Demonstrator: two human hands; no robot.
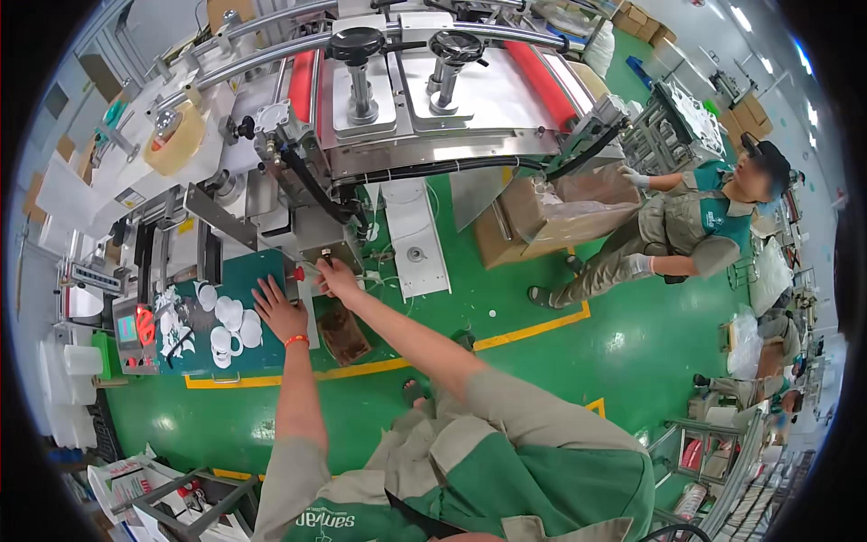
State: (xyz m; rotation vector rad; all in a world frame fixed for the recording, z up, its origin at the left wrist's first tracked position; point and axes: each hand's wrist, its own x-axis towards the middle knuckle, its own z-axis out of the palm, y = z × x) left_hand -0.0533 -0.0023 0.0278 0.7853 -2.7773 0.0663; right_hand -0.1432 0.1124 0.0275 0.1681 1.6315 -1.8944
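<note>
My left hand (281, 313) lies with its fingers spread on the green machine table (260, 270), holding nothing. White round discs (229, 314) and a white ring lie loose on that table, left of this hand. A red push button (299, 274) sits at the table's right edge, between my hands. My right hand (337, 279) is closed at a small dark knob (326, 255) on a grey metal box (323, 237); the fingers partly hide the contact.
Red-handled scissors (144, 325) and white scraps lie by a small control screen (127, 329). Above stands a machine with red rollers (540, 83) and black handwheels (456, 47). A brown bin (343, 336) sits below. A co-worker (700, 212) stands right, beside a carton (517, 224).
</note>
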